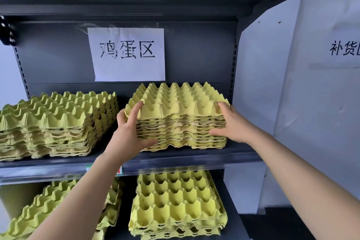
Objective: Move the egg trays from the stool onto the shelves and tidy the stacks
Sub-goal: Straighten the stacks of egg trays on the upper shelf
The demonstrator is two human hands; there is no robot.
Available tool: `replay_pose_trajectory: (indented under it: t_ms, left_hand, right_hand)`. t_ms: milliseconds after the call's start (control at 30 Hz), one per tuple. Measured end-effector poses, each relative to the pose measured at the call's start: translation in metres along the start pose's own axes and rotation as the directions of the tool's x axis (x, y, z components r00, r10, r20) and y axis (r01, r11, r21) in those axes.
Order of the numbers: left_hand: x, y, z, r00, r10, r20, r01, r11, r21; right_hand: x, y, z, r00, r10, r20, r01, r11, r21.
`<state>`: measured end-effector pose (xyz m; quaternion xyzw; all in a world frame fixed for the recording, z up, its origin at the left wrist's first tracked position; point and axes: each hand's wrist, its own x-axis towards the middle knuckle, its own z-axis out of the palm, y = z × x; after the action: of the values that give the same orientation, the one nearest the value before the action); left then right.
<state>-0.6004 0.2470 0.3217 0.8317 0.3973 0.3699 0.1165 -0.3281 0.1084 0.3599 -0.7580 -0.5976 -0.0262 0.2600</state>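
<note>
Gripping the right-hand stack of egg trays (181, 103) at its two front corners, the left hand (128, 132) and the right hand (231, 122) were held well apart. On each, fingers were hooked over the top tray and a thumb was spread low against the front edges, so both were clamped on the stack. Trouble was judged most likely from an uneven squeeze: were one corner pressed harder than the other, the middle trays could be skewed out of line and the soft pulp rims crushed. The stack was set near the front lip of the upper shelf (194, 157), so a pull towards the body might carry the lower trays over the edge and let the pile tip. A shove to the left could drive it into the neighbouring stack (54, 115), which was near but not touching. The trays themselves were seen to be yellow-green moulded pulp, peaked in regular rows and nested closely. Their wavy front edges were not quite flush, and the lowest layers showed slightly ragged at the left corner. A paper sign (128, 54) was fixed to the back panel above, and a further stack (175, 197) lay on the shelf below. The stool was not in view.
</note>
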Motion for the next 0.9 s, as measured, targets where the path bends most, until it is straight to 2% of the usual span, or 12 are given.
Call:
replay_pose_trajectory:
  t_ms: [167,400,533,733,900]
  left_hand:
    - [0.019,-0.002,-0.010,0.997,-0.019,-0.071,0.004,0.978,-0.207]
    - [0.021,0.015,0.002,0.994,-0.045,-0.098,0.019,0.967,-0.254]
    - [0.026,0.020,-0.007,0.990,-0.109,-0.084,0.084,0.962,-0.260]
    - [0.036,0.024,-0.023,0.995,-0.103,-0.009,0.102,0.992,-0.076]
    - [0.056,0.025,-0.035,0.998,-0.057,-0.031,0.050,0.983,-0.176]
  right_hand:
    - [0.003,0.001,-0.008,0.997,-0.016,-0.072,0.028,0.983,0.180]
    - [0.009,0.014,-0.018,0.996,0.070,-0.051,-0.063,0.989,0.132]
    - [0.012,0.012,-0.027,0.995,0.009,-0.099,-0.002,0.998,0.064]
    - [0.023,0.012,-0.039,0.996,-0.003,-0.092,-0.001,0.999,-0.045]
    - [0.041,-0.002,-0.048,0.992,-0.078,-0.102,0.071,0.995,-0.072]
